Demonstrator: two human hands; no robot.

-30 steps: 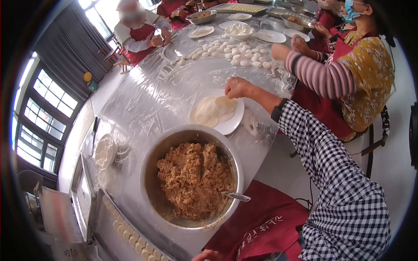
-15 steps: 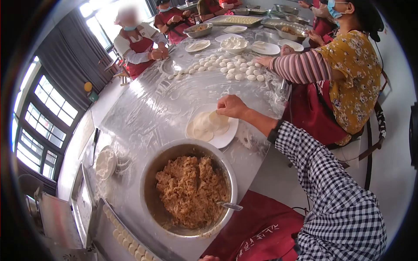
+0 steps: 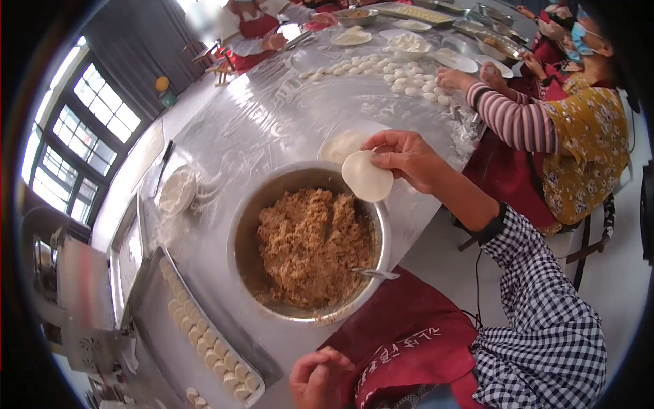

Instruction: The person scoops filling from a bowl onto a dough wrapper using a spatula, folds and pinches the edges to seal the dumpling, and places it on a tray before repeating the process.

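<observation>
1. Pinches one wrapper (image 3: 368, 180) by its upper edge, between thumb and fingertips of the right hand (image 3: 412, 160), nearly closed; in view, overlaps the far right rim of the bowl (image 3: 246, 259), with contact impossible to tell.
2. Curls the left hand (image 3: 320, 378) loosely, half closed, beside the apron (image 3: 415, 327); shows nothing held, though impossible to tell inside the fingers.
3. Could stretch or tear at the pinch, being thin and gripped on one side only.
4. Could smear against the rim or the filling (image 3: 310, 245) if lowered carelessly.
5. Could catch the spoon (image 3: 376, 274), jutting over the rim, with a passing wrist.
6. Count: one held wrapper, one bowl, one spoon, one near plate (image 3: 368, 127).
7. Count more wrappers on that plate: overlapped, partly hidden, number untellable.
8. Count dumplings (image 3: 203, 337) on the tray (image 3: 160, 330): over a dozen, too crowded for exactness.
</observation>
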